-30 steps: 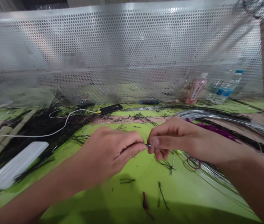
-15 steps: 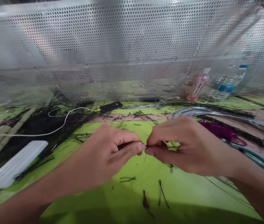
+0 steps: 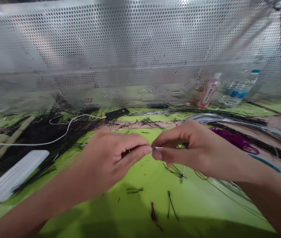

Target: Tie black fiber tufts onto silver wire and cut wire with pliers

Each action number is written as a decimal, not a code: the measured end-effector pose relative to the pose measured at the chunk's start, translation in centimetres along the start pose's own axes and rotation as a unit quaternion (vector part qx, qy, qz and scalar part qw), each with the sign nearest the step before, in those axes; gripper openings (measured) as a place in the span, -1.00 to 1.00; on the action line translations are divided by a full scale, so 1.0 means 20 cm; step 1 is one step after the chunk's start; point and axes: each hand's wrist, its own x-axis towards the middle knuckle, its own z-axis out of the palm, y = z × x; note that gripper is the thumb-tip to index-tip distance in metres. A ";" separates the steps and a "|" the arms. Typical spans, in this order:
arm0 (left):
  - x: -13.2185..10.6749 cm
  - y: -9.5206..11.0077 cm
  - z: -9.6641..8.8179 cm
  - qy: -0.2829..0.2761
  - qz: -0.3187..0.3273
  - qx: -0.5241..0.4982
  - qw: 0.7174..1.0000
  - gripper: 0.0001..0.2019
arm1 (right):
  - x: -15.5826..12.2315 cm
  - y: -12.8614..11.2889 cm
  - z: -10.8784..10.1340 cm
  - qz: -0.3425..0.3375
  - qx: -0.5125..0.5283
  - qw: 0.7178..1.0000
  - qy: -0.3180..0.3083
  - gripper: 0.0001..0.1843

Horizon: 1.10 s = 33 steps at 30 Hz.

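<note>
Over the green tabletop (image 3: pixel 135 172), my left hand (image 3: pixel 113 155) and my right hand (image 3: pixel 192 148) meet almost fingertip to fingertip. A thin silvery wire (image 3: pixel 158 147) shows at the tips of my right thumb and index finger, which pinch it. Its other end reaches the pinched left thumb and index finger, whose fingers hide the rest. Below the hands lie several short dark twisted strands (image 3: pixel 134 190) and a purple-and-black piece (image 3: pixel 153 211). Under the right hand are a small bunch of black strands (image 3: pixel 177 172) and some loose wires (image 3: pixel 229 191).
A perforated metal panel (image 3: pixel 140 59) stands behind. Black strands (image 3: pixel 63 132), a white power-bank-like block (image 3: pixel 18 175) and a cabled black device (image 3: pixel 117 113) lie left. Rightward are a silvery wire bundle (image 3: pixel 205 119), purple cord (image 3: pixel 232 140), a pink bottle (image 3: pixel 208 92) and a water bottle (image 3: pixel 239 92).
Both hands have shifted slightly left and up, still close together. The right fingers have parted a little from their earlier curl, and a silvery wire now shows between them where a dark strand showed.
</note>
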 end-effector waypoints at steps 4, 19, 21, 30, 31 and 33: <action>0.00 0.00 0.00 0.010 0.041 0.023 0.999 -0.76 | 0.00 0.02 -0.02 0.048 0.152 0.985 -0.069 -0.86; 0.00 0.01 -0.01 -0.036 -0.091 -0.090 0.991 -0.58 | -0.04 -0.06 0.06 -0.099 -0.041 0.972 0.210 -0.89; 0.00 0.01 -0.01 -0.029 -0.093 -0.090 0.991 -0.59 | -0.03 -0.06 0.08 -0.120 -0.077 0.960 0.243 -0.87; 0.00 0.00 -0.01 -0.007 -0.106 -0.114 0.988 -0.57 | -0.03 0.04 0.08 -0.441 -0.387 0.751 0.302 -0.85; 0.00 -0.01 -0.01 0.003 -0.094 -0.099 0.991 -0.60 | -0.03 0.04 0.07 -0.422 -0.357 0.780 0.294 -0.85; 0.00 -0.01 0.00 0.030 -0.059 -0.061 0.996 -0.67 | -0.01 0.03 0.04 -0.323 -0.239 0.879 0.258 -0.87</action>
